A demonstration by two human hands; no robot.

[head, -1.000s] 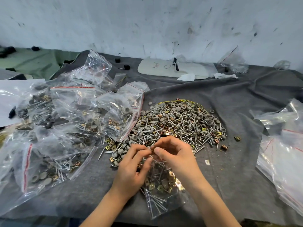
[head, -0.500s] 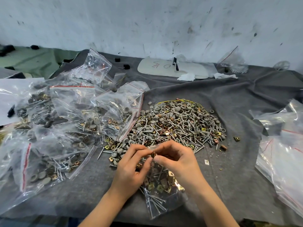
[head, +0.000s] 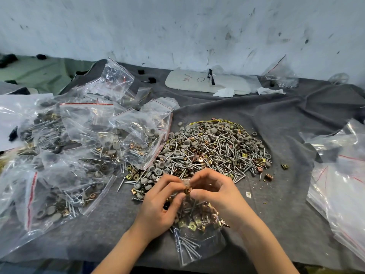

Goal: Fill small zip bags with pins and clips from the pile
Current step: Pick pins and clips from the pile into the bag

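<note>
A pile (head: 213, 151) of grey caps, long screws and brass clips lies mid-table on grey felt. Just in front of it, a small clear zip bag (head: 195, 230) holds screws, caps and clips and rests on the felt. My left hand (head: 160, 204) pinches the bag's mouth from the left. My right hand (head: 215, 192) pinches the mouth from the right, with a brass clip (head: 187, 189) between the fingertips of both hands at the opening.
Several filled zip bags (head: 83, 147) are heaped at the left. Empty zip bags (head: 339, 175) lie at the right edge. A white oval board (head: 205, 82) and tissue scraps sit at the back by the wall. Loose clips (head: 268, 176) lie right of the pile.
Both hands have drawn slightly nearer me from the pile's edge while keeping hold of the bag's mouth. A brass clip now shows between the fingertips at the opening.
</note>
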